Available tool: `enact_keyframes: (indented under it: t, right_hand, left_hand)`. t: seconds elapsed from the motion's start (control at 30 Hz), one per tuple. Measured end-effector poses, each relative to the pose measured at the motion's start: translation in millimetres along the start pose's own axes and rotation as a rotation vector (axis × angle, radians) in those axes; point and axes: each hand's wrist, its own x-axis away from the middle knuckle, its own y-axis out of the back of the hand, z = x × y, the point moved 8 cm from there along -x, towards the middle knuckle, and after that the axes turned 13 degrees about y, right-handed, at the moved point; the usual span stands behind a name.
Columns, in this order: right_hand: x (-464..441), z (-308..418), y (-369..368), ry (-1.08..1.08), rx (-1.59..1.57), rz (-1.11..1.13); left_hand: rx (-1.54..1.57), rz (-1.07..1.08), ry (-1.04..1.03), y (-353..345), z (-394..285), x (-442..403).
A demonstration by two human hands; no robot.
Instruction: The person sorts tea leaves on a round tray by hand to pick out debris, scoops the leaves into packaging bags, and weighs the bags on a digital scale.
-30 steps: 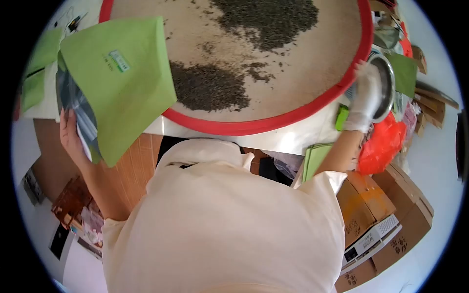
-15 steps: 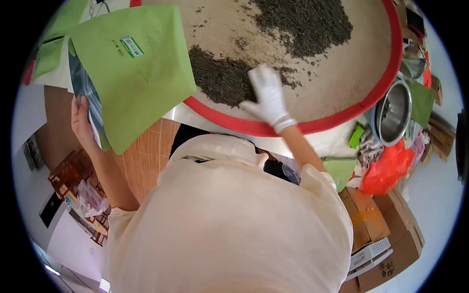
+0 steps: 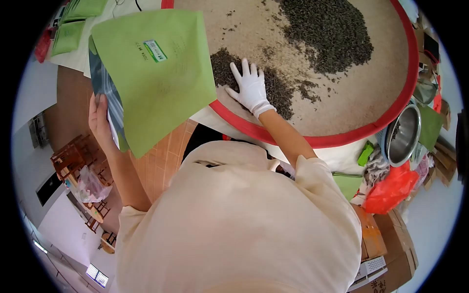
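Observation:
My left hand (image 3: 101, 119) grips the edge of a large green bag (image 3: 168, 93), its fingers wrapped round the side where a silvery lining shows. The bag has a small green-and-white label and is tilted, one side overlapping a wide round tray (image 3: 356, 105) with a red rim. My right hand (image 3: 251, 88), in a white glove, lies on the nearer pile of dark dried tea leaves (image 3: 279, 95) with fingers spread. A bigger heap of the same leaves (image 3: 327, 36) lies farther back on the tray. What the bag contains is hidden.
Right of the tray stand a steel bowl (image 3: 404, 136), a red plastic bag (image 3: 391, 188) and cardboard boxes (image 3: 391, 239). More green bags (image 3: 68, 36) lie at the far left. Wooden furniture (image 3: 73, 156) stands on the floor at left.
My right hand has moved left onto the nearer leaf pile, its fingers more spread. The view has shifted, so the bag and tray appear farther right. My left hand keeps its hold.

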Motion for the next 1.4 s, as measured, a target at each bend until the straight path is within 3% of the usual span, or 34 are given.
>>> enact_keyframes:
  t: [0.17,0.37,0.47,0.5,0.63,0.7,0.83,0.9,1.07,1.2,1.3,1.33,1.4]
  right_hand:
    - [7.0,3.5,-14.4,0.009,-0.049,0.093]
    - [27.0,-17.9,-12.6,-0.193,-0.306,-0.146]
    - [49.9,-46.5,-3.9,-0.465,-0.825,-0.418]
    - [54.5,-51.3,-10.9,-0.602,-1.125,-0.404]
    - [68.9,-47.8,56.5,-0.751,-1.58,-0.636]
    - [68.8,-37.6,107.7,-0.767,-1.617,-0.678]
    - [51.5,-15.2,196.7,-0.431,-1.611,-0.974]
    - [43.2,5.0,231.5,-0.406,-1.576,-0.96]
    - [9.6,31.2,222.8,-0.347,-1.457,-0.934]
    - [0.5,42.8,209.8,-0.151,-0.571,-0.624]
    - [8.1,40.9,211.1,-0.074,-0.601,-0.431]
    - [12.0,39.4,221.1,-0.09,-0.834,-0.485]
    - [28.6,30.7,239.7,-0.196,-0.965,-0.615]
  left_hand:
    - [-0.008,0.042,0.002,-8.2,9.9,-13.6]
    - [-0.111,0.037,0.0,-55.5,4.0,-5.0]
    - [-0.131,0.118,0.009,-89.6,7.3,-3.4]
    - [-0.123,0.124,0.012,-94.4,10.6,-6.2]
    - [-0.339,0.172,-0.091,-132.0,11.1,1.5]
    - [-0.447,0.274,-0.116,-153.3,15.4,9.6]
    - [-0.625,0.315,-0.123,-184.4,22.7,27.6]
    - [-0.671,0.312,-0.153,-194.8,26.5,33.5]
    - [-0.79,0.34,-0.207,-212.1,29.5,39.3]
    - [-0.795,0.304,-0.247,-206.0,29.7,33.2]
    - [-0.802,0.313,-0.111,-201.1,31.8,28.1]
    - [-0.802,0.315,-0.108,-200.3,33.7,26.8]
    - [-0.76,0.274,-0.132,-194.1,33.7,20.8]
